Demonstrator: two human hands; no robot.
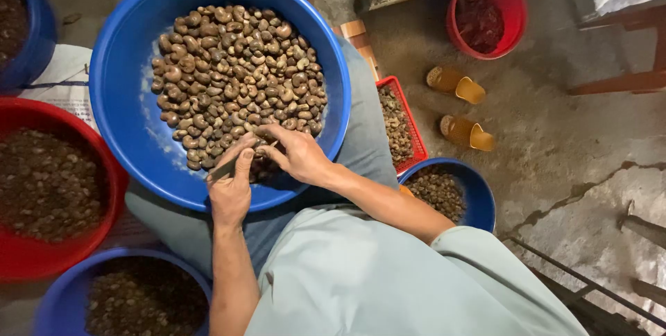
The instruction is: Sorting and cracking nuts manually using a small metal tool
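Cashew nuts (236,76), brown and still in shell, lie heaped in the big blue basin (121,93) that rests on the person's lap, tilted slightly toward them so the pile sits within easy reach of both hands. Far left, the edge of another blue tub (31,38). Near left, a red basin (21,256) of darker, finer material, and below it a second blue bowl (62,301) with similar contents, both close enough to drop things into without stretching. At the basin's near rim, the left hand (230,190) is closed around a small dark blade-like tool (223,167), thumb pressing along it. The right hand (298,156) meets it, fingers curled and pinched on what looks like a single nut, though the nut itself is hidden; held low over the basin, presumably so scraps fall back in. To the right, a red crate (415,135) and a small blue bowl (479,197) hold sorted nuts. Farther right, a pair of yellow sandals (461,107) on the concrete floor (569,135), and a red bucket (454,10).
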